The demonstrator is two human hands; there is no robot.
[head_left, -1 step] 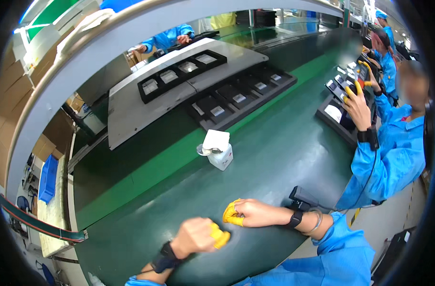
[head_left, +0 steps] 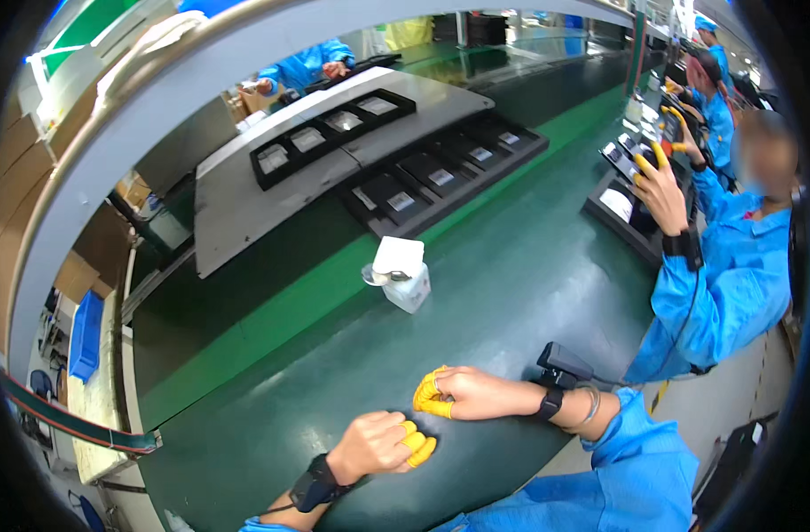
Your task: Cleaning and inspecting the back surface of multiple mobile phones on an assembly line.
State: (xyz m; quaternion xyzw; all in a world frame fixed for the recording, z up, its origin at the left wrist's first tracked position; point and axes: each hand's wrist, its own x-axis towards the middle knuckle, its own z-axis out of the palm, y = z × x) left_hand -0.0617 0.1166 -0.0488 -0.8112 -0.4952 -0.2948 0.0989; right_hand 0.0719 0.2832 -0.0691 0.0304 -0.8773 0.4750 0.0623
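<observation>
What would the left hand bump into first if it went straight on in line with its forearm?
Probably the right hand, just ahead of the left hand in that line, though depth is unclear, so it might pass above.

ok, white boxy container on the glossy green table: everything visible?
The white boxy container looks like slightly translucent plastic and stands on the glossy green table. A flat, squarish white piece tops it; a small rounded piece juts left; their function is unclear. The left hand and right hand don't touch it.
</observation>
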